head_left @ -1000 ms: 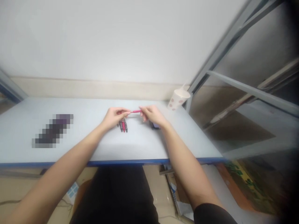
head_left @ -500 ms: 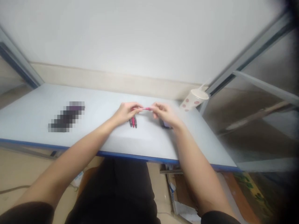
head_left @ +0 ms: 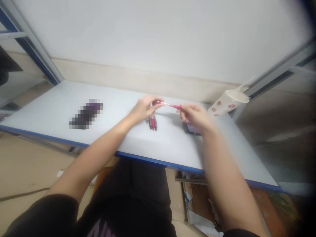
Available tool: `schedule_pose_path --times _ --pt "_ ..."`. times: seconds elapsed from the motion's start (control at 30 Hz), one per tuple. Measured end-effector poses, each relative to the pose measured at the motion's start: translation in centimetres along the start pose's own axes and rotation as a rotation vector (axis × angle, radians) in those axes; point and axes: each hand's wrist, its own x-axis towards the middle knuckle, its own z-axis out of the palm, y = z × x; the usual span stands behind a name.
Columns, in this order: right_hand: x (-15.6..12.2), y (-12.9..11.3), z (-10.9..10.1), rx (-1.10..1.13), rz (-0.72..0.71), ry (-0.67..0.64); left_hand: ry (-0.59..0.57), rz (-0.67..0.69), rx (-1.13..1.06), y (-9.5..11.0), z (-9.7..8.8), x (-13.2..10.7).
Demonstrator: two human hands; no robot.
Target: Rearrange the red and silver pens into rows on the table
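Above the table, my left hand (head_left: 145, 107) and my right hand (head_left: 196, 116) pinch opposite ends of a slim pink pen (head_left: 176, 106). A thin whitish length, like a refill, spans the gap between my fingertips, and thicker pink shows at the right fingers. What sits inside the left fingertips is mostly hidden. Just below my left hand, several pens (head_left: 153, 124) lie side by side, dark ones around a pinkish-red one; their upper ends are covered. Under my right wrist is a dark-edged flat object with a pale purple face (head_left: 193, 128), partly hidden.
A white paper cup (head_left: 227, 102) with red flower prints, a lid and a straw stands at the right by the wall. A blurred-out dark object (head_left: 86, 114) lies on the left of the white table (head_left: 118, 130). Metal frames flank both sides.
My hands have drawn farther apart, so more of the thin whitish length shows between them. The view has shifted, moving the table contents rightward in the picture.
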Motion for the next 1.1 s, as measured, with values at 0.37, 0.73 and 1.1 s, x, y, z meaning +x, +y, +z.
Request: schedule_pose_path --times 0.37,0.73,1.1 --pt "-0.1 0.3 -1.5 -0.012 0.028 -0.226 -0.084 -0.074 -0.295 -0.5 -0.3 0.1" --pt "-0.6 -0.4 1.0 0.017 0.003 -0.297 -0.212 -0.127 -0.364 -0.5 1.5 -0.8" --pt "0.9 1.2 0.5 0.254 -0.077 0.149 0.026 -0.223 0.207 -0.6 1.3 -0.5"
